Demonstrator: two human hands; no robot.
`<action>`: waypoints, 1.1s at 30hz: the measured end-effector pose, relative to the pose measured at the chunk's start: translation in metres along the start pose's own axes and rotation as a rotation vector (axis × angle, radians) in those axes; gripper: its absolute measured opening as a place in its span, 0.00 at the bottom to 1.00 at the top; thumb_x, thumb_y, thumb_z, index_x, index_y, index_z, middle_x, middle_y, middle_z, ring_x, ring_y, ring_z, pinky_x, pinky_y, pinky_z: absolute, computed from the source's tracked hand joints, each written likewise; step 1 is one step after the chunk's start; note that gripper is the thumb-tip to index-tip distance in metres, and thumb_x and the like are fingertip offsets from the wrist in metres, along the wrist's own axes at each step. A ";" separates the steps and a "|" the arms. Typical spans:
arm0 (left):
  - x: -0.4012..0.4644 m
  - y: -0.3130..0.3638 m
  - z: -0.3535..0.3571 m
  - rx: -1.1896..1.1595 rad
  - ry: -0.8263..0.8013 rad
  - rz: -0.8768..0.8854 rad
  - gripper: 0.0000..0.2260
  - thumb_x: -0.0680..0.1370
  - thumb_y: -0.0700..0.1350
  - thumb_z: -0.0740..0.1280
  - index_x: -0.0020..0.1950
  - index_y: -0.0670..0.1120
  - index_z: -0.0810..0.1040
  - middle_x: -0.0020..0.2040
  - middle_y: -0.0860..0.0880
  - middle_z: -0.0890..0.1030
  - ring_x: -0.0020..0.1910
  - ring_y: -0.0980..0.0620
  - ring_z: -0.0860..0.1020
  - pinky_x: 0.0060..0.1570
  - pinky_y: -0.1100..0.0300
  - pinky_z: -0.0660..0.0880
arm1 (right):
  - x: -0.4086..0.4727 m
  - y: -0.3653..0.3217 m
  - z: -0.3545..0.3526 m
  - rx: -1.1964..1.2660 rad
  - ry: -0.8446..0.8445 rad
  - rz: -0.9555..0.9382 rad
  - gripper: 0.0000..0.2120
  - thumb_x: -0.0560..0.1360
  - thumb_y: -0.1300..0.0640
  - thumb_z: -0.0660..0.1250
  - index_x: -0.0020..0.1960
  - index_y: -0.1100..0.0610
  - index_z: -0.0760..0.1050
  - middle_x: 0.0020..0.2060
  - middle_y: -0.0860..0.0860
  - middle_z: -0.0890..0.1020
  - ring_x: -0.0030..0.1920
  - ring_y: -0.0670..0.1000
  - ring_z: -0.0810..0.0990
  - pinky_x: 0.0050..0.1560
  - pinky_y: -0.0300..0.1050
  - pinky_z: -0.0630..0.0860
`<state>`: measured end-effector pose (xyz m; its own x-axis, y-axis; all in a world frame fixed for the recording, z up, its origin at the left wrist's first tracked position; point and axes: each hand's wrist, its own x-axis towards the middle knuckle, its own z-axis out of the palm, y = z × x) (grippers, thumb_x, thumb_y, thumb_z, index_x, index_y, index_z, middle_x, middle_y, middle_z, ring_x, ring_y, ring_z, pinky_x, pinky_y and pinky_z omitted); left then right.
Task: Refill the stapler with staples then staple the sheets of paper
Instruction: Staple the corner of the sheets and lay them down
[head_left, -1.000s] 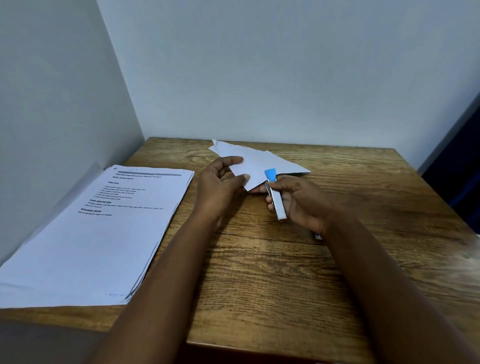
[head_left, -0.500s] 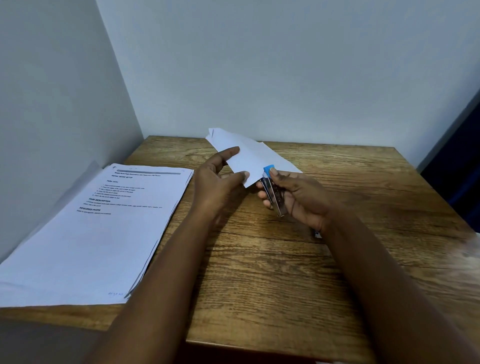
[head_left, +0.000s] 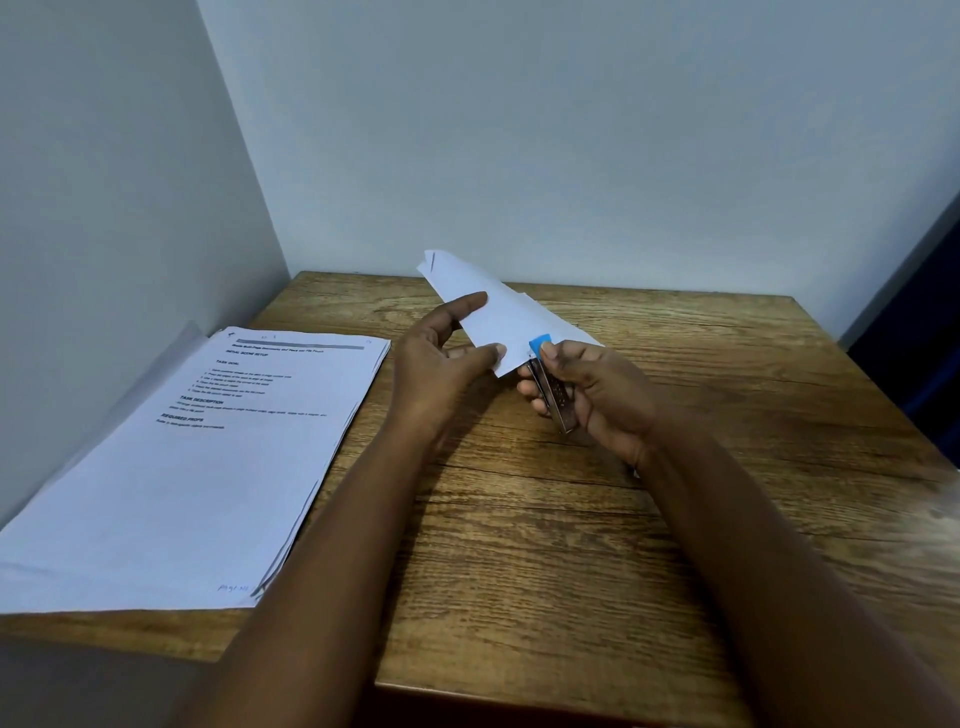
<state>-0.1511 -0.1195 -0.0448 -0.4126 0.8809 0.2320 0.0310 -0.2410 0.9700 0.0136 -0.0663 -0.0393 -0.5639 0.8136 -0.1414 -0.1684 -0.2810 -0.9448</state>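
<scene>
A small metal stapler with a blue tip sits in my right hand, thumb pressing on the blue end. Its jaws are at the near corner of a few white sheets of paper, which are lifted off the table and tilt up toward the back wall. My left hand pinches the same near corner between thumb and fingers, just left of the stapler. I cannot tell whether the stapler's jaws are closed on the paper.
A thick stack of printed sheets lies flat on the left part of the wooden table, against the left wall. Walls close the table at the left and back. A dark blue surface stands at the right.
The sheets have risen from flat on the table to tilted upward. The stapler has turned in my right hand, showing its side, and stays at the paper's near corner.
</scene>
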 end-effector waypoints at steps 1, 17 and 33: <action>0.000 0.000 0.000 0.006 0.001 0.004 0.24 0.72 0.33 0.74 0.66 0.48 0.79 0.39 0.34 0.80 0.38 0.47 0.76 0.43 0.63 0.77 | 0.000 0.000 0.000 -0.009 -0.001 -0.002 0.09 0.79 0.57 0.64 0.52 0.63 0.76 0.37 0.53 0.86 0.38 0.47 0.85 0.36 0.39 0.82; 0.001 -0.001 -0.002 -0.187 0.015 -0.006 0.23 0.73 0.29 0.71 0.64 0.47 0.79 0.37 0.55 0.86 0.32 0.58 0.82 0.36 0.64 0.80 | -0.009 -0.003 -0.005 -0.395 -0.046 -0.110 0.09 0.70 0.60 0.76 0.50 0.55 0.82 0.36 0.48 0.82 0.34 0.43 0.79 0.35 0.36 0.77; 0.001 0.001 0.001 -0.311 -0.034 -0.009 0.23 0.73 0.27 0.70 0.66 0.42 0.78 0.53 0.53 0.86 0.41 0.55 0.85 0.38 0.62 0.80 | 0.005 0.006 -0.020 -0.927 0.365 -0.243 0.19 0.62 0.40 0.78 0.32 0.53 0.75 0.26 0.44 0.76 0.26 0.40 0.71 0.27 0.34 0.66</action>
<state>-0.1503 -0.1189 -0.0435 -0.3811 0.8952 0.2312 -0.2544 -0.3420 0.9046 0.0264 -0.0537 -0.0519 -0.2914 0.9449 0.1492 0.5334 0.2899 -0.7947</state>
